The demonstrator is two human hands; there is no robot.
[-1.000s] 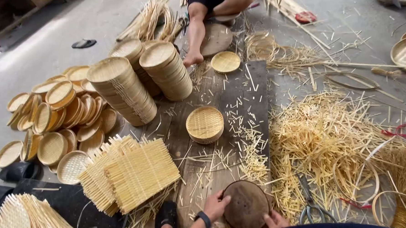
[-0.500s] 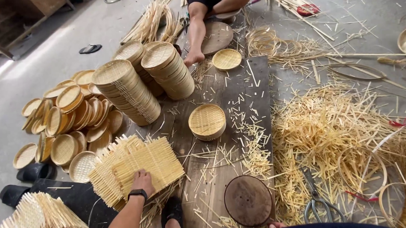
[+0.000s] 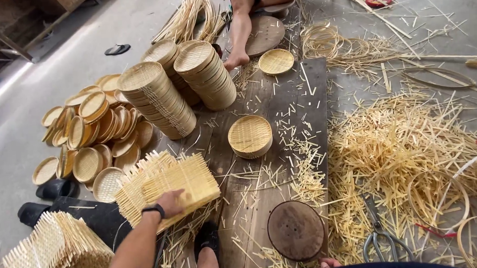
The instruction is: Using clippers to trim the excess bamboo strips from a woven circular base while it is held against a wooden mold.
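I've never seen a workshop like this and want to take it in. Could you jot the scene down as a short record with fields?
Left hand: rests on the top woven bamboo mat of a small stack
Right hand: only its fingertips show at the bottom edge, near the round wooden block
Scissors: on the floor, right of the block
Small round basket: on the dark plank
Basket stacks: leaning, upper left
Another person: bare foot at the top

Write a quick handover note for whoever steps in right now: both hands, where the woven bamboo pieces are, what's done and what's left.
Left hand rests on the top woven square mat of a pile at the plank's left edge. Right hand is barely visible at the bottom edge, beside the round dark wooden disc, holding nothing visible. Done: tall stacks of finished round trays. Left: the mat pile; no mat is on the disc yet.
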